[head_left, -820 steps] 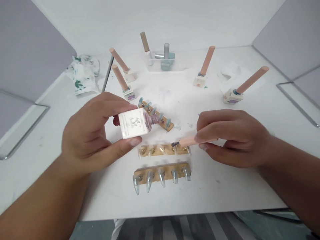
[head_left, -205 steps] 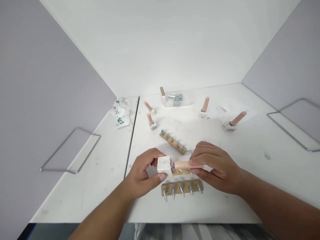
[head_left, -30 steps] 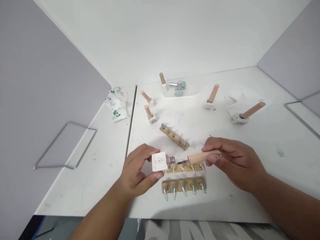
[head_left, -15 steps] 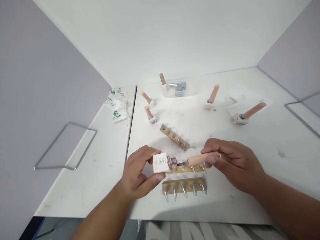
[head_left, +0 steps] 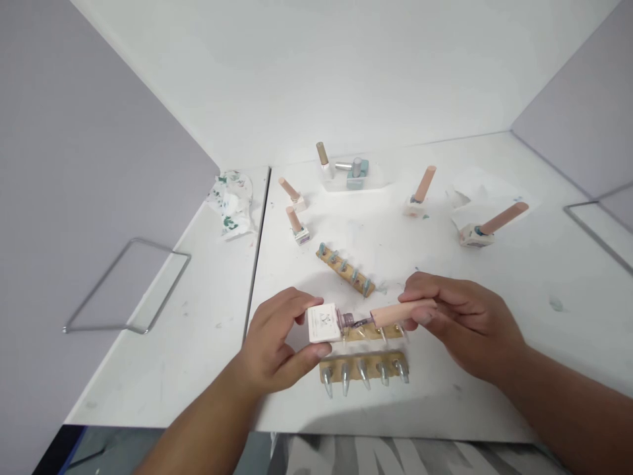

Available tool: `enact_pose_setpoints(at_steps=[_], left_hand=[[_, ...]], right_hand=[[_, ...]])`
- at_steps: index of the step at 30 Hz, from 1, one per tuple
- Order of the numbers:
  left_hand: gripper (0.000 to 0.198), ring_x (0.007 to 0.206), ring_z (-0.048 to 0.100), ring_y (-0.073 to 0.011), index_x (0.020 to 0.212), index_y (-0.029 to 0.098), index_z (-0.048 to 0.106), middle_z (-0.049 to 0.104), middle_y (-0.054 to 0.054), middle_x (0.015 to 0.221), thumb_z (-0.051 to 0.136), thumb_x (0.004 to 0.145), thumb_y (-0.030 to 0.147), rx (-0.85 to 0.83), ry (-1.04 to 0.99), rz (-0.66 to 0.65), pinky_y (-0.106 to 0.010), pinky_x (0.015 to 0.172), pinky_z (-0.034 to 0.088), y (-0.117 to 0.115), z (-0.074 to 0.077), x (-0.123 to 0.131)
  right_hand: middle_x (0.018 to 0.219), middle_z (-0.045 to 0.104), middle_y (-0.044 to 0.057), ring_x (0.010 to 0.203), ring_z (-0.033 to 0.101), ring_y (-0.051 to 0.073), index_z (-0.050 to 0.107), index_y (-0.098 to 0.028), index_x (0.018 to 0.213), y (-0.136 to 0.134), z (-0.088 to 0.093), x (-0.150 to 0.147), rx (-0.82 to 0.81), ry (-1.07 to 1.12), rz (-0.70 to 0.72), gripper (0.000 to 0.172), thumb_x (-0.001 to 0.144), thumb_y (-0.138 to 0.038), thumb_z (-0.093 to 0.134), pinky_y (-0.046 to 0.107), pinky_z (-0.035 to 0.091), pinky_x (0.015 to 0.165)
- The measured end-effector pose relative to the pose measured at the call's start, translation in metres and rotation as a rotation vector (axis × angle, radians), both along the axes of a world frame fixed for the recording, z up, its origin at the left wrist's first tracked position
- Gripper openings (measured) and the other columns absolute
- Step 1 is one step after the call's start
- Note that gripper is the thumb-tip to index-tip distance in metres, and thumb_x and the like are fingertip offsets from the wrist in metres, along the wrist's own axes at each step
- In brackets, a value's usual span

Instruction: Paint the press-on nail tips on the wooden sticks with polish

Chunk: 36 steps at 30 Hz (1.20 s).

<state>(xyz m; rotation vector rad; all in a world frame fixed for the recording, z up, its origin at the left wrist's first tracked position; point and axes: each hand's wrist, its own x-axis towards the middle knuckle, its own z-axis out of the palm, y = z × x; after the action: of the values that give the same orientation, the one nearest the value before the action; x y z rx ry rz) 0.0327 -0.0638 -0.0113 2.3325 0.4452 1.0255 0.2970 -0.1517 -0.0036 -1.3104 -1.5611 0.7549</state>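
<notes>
My left hand grips a square white nail polish bottle between thumb and fingers, tilted so its mauve neck points right. In my right hand is the peach-coloured nail polish brush cap, held closed between thumb and fingers. Its dark, purple-coated bristles are at the mouth of the bottle. Below the bottle lies a tan strip with clear nail tips, partly hidden by the bottle and my hands. Nearer to me is another tan strip with several grey, shiny nail tips.
A third strip with bluish nail tips lies slantwise beyond my hands. Several peach-capped bottles stand around it. At the back is a clear tray with polish bottles. Stained tissue lies left, a metal handle beside it.
The bottle in my left hand has shifted slightly right, bringing its mouth up to the brush tip. My right hand has barely moved.
</notes>
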Motion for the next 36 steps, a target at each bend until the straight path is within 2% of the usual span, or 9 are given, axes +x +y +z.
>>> enact_pose_setpoints(at_steps=[11,25,36], left_hand=[[0.036,0.067,0.051,-0.0152,0.122,0.013,0.054,0.059,-0.005,0.077,0.059,0.093,0.033,0.017,0.018,0.011,-0.028,0.056,0.044,-0.0005,0.0014,0.0012],[0.037,0.068,0.052,-0.0156,0.124,0.013,0.053,0.064,-0.008,0.083,0.059,0.092,0.031,0.056,0.017,0.002,-0.029,0.056,0.045,0.0009,-0.0003,0.0008],[0.037,0.074,0.057,-0.0181,0.123,0.014,0.053,0.065,-0.010,0.089,0.060,0.090,0.029,0.051,0.021,0.002,-0.030,0.059,0.049,0.0012,-0.0007,-0.0004]], right_hand=[[0.073,0.067,-0.001,0.060,0.064,0.012,0.068,-0.025,0.096,-0.0005,-0.0029,0.0005,0.010,0.007,-0.006,0.013,0.093,-0.033,0.059,0.023,0.051,0.054],[0.077,0.065,0.001,0.065,0.061,0.013,0.065,-0.027,0.100,-0.0008,-0.0041,0.0011,0.064,-0.007,0.002,0.010,0.092,-0.026,0.059,0.026,0.049,0.057],[0.069,0.062,0.001,0.060,0.058,0.014,0.066,-0.025,0.092,0.0003,0.0003,0.0006,0.039,0.031,0.025,0.008,0.091,-0.030,0.059,0.028,0.047,0.054]])
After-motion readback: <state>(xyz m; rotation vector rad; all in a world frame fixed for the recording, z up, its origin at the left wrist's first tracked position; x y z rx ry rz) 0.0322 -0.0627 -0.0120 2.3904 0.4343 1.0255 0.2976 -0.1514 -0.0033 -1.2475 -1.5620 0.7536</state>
